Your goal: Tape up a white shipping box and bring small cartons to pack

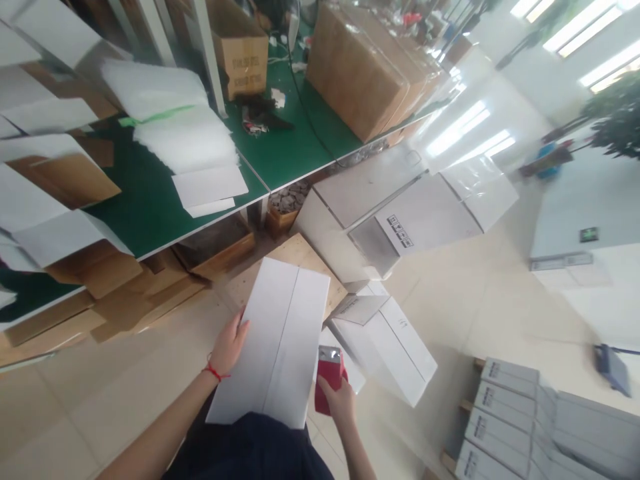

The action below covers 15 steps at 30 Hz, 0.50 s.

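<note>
A closed white cardboard box [280, 340] leans close against my body, its far end over a wooden board. A straight seam runs along its top face. My left hand [230, 347], with a red string around the wrist, grips the box's left edge; some of its fingers are hidden behind it. On the other side, my right hand [337, 397] is closed around a red tape dispenser [327, 380] with a shiny metal end. That dispenser is just beside the box's right edge.
Left is a green table [145, 220] with open white boxes and a stack of white foam sheets [180, 127]. Large brown cartons [360, 73] stand farther along it. White cartons [387, 340] sit on the floor at my right, near a wooden board [295, 253]. Stacked boxes [505, 413] occupy the lower right.
</note>
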Each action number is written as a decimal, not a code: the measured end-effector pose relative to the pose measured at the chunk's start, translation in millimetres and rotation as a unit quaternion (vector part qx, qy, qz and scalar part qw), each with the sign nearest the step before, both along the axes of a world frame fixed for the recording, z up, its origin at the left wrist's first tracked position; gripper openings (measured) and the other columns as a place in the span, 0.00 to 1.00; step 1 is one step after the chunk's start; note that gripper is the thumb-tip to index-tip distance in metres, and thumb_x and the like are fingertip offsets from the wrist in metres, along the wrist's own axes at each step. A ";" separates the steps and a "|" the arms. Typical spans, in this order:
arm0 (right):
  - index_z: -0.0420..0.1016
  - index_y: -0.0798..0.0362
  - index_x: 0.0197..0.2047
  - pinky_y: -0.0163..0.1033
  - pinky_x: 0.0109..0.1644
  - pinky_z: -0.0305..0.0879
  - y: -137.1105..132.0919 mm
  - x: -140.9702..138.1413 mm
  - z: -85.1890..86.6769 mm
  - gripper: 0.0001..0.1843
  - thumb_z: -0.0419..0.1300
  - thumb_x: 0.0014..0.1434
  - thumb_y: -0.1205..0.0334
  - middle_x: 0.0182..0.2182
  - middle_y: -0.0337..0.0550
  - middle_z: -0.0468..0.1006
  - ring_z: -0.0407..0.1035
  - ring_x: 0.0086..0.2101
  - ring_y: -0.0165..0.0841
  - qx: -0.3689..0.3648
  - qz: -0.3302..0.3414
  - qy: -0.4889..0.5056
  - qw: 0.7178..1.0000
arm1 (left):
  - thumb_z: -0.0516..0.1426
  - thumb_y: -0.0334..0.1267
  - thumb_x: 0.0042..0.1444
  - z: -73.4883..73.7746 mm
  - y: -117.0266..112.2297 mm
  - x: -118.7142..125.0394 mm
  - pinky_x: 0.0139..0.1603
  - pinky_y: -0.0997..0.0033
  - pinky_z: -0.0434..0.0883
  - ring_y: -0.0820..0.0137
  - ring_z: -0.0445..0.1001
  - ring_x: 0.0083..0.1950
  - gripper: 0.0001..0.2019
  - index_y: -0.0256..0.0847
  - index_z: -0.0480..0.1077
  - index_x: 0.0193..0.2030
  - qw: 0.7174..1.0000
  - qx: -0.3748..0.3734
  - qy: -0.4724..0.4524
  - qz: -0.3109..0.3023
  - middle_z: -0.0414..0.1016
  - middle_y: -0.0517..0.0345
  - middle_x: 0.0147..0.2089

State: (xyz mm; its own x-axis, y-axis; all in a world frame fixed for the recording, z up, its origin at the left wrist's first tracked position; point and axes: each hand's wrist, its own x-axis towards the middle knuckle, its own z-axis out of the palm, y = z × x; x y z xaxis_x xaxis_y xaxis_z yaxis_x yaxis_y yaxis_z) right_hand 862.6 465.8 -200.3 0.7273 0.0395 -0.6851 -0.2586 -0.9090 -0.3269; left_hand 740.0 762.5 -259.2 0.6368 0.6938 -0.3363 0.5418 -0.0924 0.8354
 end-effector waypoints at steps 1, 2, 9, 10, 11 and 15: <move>0.80 0.54 0.39 0.47 0.42 0.74 -1.5 12.0 9.5 0.23 0.65 0.51 0.43 0.34 0.51 0.83 0.79 0.39 0.51 0.024 0.016 0.006 1.000 | 0.48 0.57 0.63 7.2 3.7 2.8 0.72 0.43 0.65 0.50 0.71 0.67 0.29 0.35 0.69 0.58 1.000 0.025 -0.003 0.009 0.74 0.36 0.62; 0.80 0.53 0.37 0.47 0.42 0.73 -1.2 25.7 22.0 0.22 0.66 0.50 0.43 0.33 0.49 0.83 0.78 0.38 0.50 0.053 0.044 0.017 0.997 | 0.50 0.57 0.62 16.4 6.0 6.6 0.71 0.44 0.66 0.50 0.72 0.65 0.29 0.34 0.70 0.57 0.998 0.051 -0.012 0.023 0.75 0.36 0.61; 0.77 0.53 0.32 0.38 0.33 0.66 61.9 105.3 117.8 0.11 0.70 0.48 0.56 0.30 0.40 0.81 0.74 0.31 0.39 0.140 0.269 0.171 0.937 | 0.61 0.53 0.55 97.6 -11.6 67.1 0.62 0.54 0.73 0.58 0.76 0.58 0.28 0.39 0.70 0.58 0.967 -0.206 -0.117 -0.096 0.75 0.44 0.60; 0.76 0.53 0.31 0.37 0.32 0.65 74.0 112.1 123.5 0.11 0.70 0.47 0.57 0.29 0.39 0.79 0.73 0.30 0.37 0.146 0.297 0.172 0.928 | 0.62 0.54 0.54 103.4 -15.1 77.1 0.61 0.54 0.73 0.58 0.76 0.57 0.29 0.38 0.70 0.58 0.954 -0.258 -0.113 -0.102 0.75 0.43 0.60; 0.75 0.52 0.29 0.37 0.31 0.64 85.1 118.4 126.9 0.11 0.71 0.47 0.57 0.28 0.38 0.78 0.72 0.29 0.36 0.151 0.323 0.173 0.918 | 0.63 0.54 0.52 106.9 -17.5 86.1 0.59 0.54 0.74 0.58 0.77 0.56 0.31 0.37 0.70 0.57 0.944 -0.298 -0.107 -0.093 0.76 0.42 0.59; 0.74 0.52 0.30 0.36 0.32 0.63 116.4 141.8 125.7 0.13 0.71 0.47 0.55 0.29 0.36 0.77 0.71 0.30 0.34 0.142 0.390 0.178 0.892 | 0.65 0.53 0.47 107.6 -14.6 111.8 0.49 0.61 0.74 0.63 0.78 0.44 0.26 0.35 0.76 0.46 0.911 -0.397 -0.103 -0.041 0.81 0.47 0.44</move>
State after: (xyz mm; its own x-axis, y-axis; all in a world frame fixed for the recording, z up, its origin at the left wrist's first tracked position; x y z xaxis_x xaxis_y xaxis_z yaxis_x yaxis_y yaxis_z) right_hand 1004.4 582.2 -74.6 0.1402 0.6468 -0.7497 0.2836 -0.7517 -0.5954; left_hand 851.8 747.8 -151.6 0.7820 0.2307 -0.5791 0.3845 0.5527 0.7394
